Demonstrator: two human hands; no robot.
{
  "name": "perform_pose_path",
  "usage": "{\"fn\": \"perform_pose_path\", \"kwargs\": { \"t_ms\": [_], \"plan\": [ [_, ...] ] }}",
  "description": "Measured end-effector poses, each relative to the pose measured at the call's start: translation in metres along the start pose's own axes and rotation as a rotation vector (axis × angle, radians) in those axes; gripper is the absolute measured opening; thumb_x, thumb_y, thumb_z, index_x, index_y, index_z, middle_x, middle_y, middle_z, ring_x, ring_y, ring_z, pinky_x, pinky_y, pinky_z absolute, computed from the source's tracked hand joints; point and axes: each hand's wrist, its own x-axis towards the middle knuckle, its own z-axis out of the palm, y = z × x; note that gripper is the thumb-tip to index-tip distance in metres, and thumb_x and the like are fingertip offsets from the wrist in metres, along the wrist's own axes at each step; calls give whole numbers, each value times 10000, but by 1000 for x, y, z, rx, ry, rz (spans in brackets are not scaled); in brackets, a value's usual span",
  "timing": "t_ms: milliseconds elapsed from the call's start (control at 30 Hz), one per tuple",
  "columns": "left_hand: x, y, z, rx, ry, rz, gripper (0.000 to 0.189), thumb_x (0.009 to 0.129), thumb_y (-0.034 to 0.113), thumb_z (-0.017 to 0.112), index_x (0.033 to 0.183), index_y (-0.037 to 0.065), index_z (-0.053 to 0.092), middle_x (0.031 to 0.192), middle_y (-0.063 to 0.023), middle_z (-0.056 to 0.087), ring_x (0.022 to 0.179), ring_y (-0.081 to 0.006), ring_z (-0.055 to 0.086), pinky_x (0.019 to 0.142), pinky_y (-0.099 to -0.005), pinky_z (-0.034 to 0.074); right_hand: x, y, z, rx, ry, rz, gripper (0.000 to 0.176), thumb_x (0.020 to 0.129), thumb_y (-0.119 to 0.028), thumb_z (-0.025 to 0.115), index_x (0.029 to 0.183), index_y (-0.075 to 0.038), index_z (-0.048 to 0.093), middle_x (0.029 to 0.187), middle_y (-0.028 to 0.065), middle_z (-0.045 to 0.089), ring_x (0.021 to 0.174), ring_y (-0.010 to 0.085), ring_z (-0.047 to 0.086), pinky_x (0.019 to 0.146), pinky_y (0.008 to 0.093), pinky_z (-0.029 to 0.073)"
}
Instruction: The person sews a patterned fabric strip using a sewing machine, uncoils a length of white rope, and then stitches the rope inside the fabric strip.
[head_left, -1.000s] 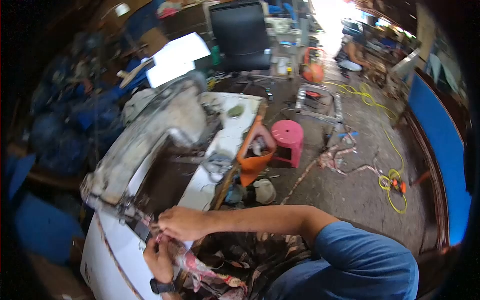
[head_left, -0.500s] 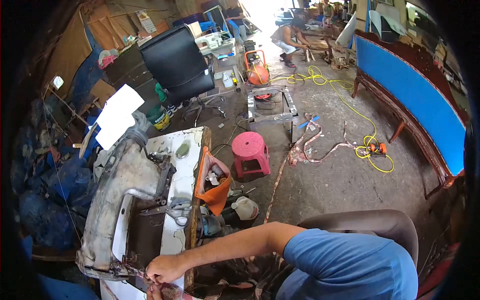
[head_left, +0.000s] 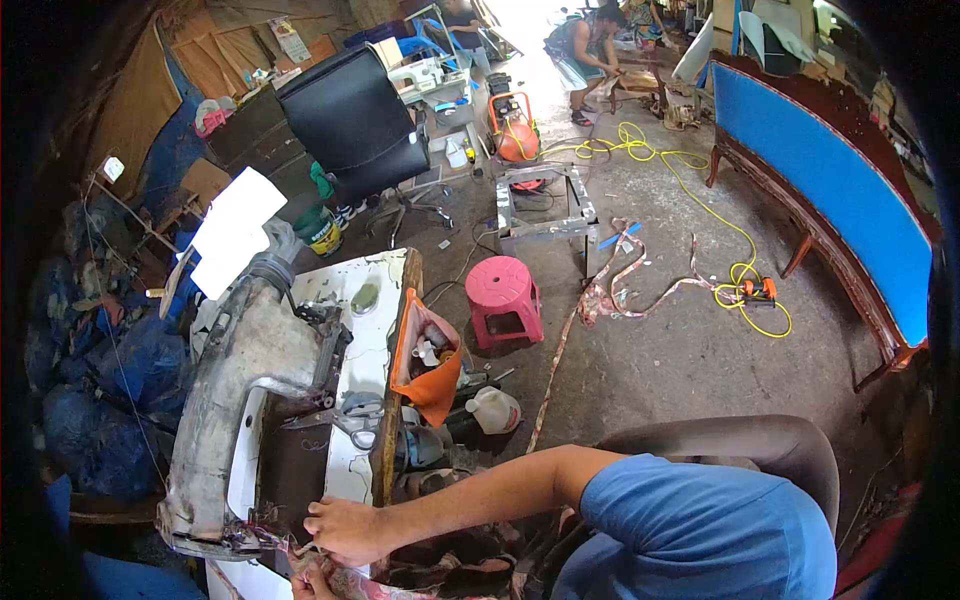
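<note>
Fabric strip [head_left: 365,590] sits under the near head of the sewing machine [head_left: 240,380], its long axis running from the head back toward me. Right hand [head_left: 345,530] grip closed on it. Left hand [head_left: 312,582] is cut off by the frame edge, so I cannot tell its grip.

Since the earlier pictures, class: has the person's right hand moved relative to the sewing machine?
No, not noticeably. The right hand stays on the patterned fabric beside the needle end of the sewing machine.

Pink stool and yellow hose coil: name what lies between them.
In the head view, a long patterned fabric strip lies on the floor between the stool and the hose coil.
</note>
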Motion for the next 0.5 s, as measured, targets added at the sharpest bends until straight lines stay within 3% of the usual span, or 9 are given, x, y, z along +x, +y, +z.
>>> {"fn": "perform_pose_path", "kwargs": {
  "t_ms": [67,100,133,233,267,300,367,433,500],
  "plan": [
    [1,-3,4,-9,107,22,439,996,390,673,980,-44,736,892,-157,745,819,-275,683,779,-404,550,7,3,7,-47,9,5,247,672,-270,757,785,-53,729,943,77,675,997,282,601,832,407,498],
    [6,-10,11,-144,85,26,340,1016,291,633,1050,-38,709,924,-101,710,839,-203,642,758,-340,522,9,5,23,-57,12,5,291,639,-287,778,791,-41,739,959,96,700,1028,298,619,834,425,515],
    [14,-27,10,-259,107,19,256,1036,192,594,1121,-33,681,957,-46,675,859,-132,601,737,-275,494,14,5,32,-135,-26,63,231,674,-255,754,807,-66,745,919,106,713,953,310,668,792,455,556],
    [15,3,-12,84,-3,-65,283,1031,162,557,1199,-15,701,962,-83,744,812,-160,665,710,-311,538,15,9,1,205,-170,140,198,816,-153,689,977,-38,678,877,212,696,862,410,700,742,527,570],
    [14,11,-13,166,-34,-96,300,1030,152,545,1225,-8,707,963,-96,767,797,-169,686,701,-322,552,14,12,12,137,-35,175,227,853,-158,680,1057,-66,641,885,220,692,851,408,694,738,538,558],
    [10,10,-9,-15,29,-108,252,1030,176,558,1133,13,719,851,-52,743,687,-134,641,598,-312,513,14,9,-4,298,53,223,183,890,-148,662,1054,-72,637,894,222,686,842,422,683,739,552,541],
    [8,-20,-7,112,39,35,247,1020,207,594,1073,-11,698,842,-94,737,715,-150,673,619,-333,531,17,6,-21,314,5,249,116,986,-162,602,1055,-69,608,915,224,672,895,438,662,781,535,514],
    [7,-43,7,49,86,-174,228,1017,196,613,1026,-19,686,820,-103,718,720,-158,680,611,-336,534,23,11,-32,288,-82,172,139,992,-188,600,1018,-52,616,890,248,668,884,441,663,774,537,519],
    [-4,-22,10,-348,43,-356,211,1018,175,629,985,-26,684,803,-86,692,716,-150,662,603,-329,526,21,1,-52,185,-245,157,164,999,-208,597,990,-46,624,860,249,670,855,449,664,764,552,516]
  ]
}}
